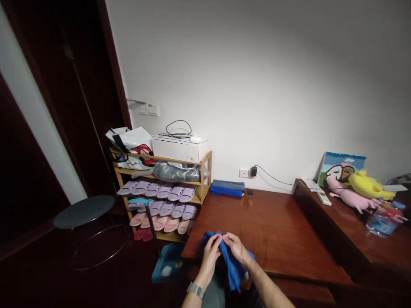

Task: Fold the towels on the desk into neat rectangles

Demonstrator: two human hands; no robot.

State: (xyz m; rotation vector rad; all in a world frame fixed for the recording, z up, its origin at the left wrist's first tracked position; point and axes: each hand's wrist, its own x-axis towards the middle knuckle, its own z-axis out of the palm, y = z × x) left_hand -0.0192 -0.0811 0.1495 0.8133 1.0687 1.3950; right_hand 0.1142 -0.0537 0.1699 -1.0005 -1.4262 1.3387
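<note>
1. Hands: left hand [210, 254] and right hand [236, 248] meet at the near edge of the wooden desk [289, 235]. On each, thumb and forefinger are drawn together, tips nearly touching, with a pinch of fabric between; the remaining fingers curl loosely, and their grip is hidden.
2. Cloth: the blue cloth [233, 270] is bunched under and between the hands, its lower end hanging past the desk edge. Cannot tell whether the upper part touches the desktop.
3. Risk, slip: the pinch looks small against the loose fabric; if either fingertip pair eases, the cloth could slide off the edge—cause, the hanging weight.
4. Risk, misalignment: bunching hides the edges, so a wrong corner could be gripped.
5. Risk, snag: the wristwatch [195, 290] might catch a trailing fold—minor, as it sits apart from the fabric.
</note>
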